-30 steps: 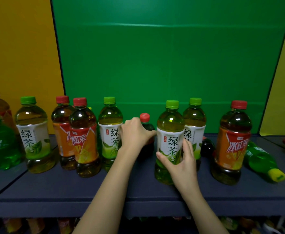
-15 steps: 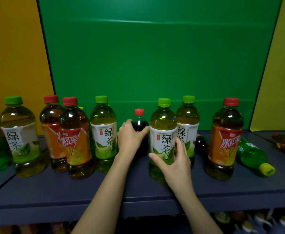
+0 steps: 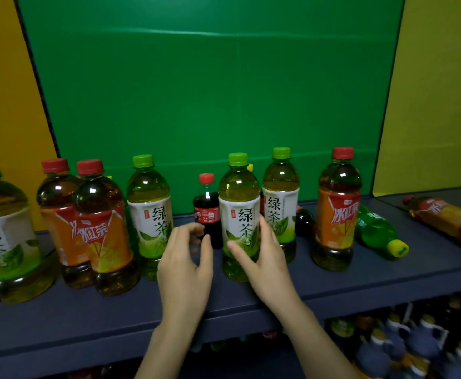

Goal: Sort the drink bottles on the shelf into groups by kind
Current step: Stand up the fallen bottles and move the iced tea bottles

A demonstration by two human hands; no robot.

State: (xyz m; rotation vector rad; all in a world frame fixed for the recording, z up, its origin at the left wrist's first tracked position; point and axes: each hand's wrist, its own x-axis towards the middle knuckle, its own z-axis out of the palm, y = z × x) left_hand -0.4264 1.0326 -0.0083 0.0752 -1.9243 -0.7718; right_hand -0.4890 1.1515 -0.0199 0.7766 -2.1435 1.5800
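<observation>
Hazard: with right hand (image 3: 262, 255) gripping green tea bottle (image 3: 238, 214) and left hand (image 3: 185, 258) loosely curled, empty, just beside small cola bottle (image 3: 206, 212), a careless slide could topple close-packed neighbours on the shelf (image 3: 333, 291).

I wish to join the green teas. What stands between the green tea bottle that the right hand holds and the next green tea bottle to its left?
A small cola bottle, set farther back, and the left hand before it; head view.

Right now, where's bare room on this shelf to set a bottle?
Bare: the front strip of the shelf, and between the lying green soda bottle and lying iced tea bottle at right. Crowded: the row around the cola bottle and leftward.
</observation>
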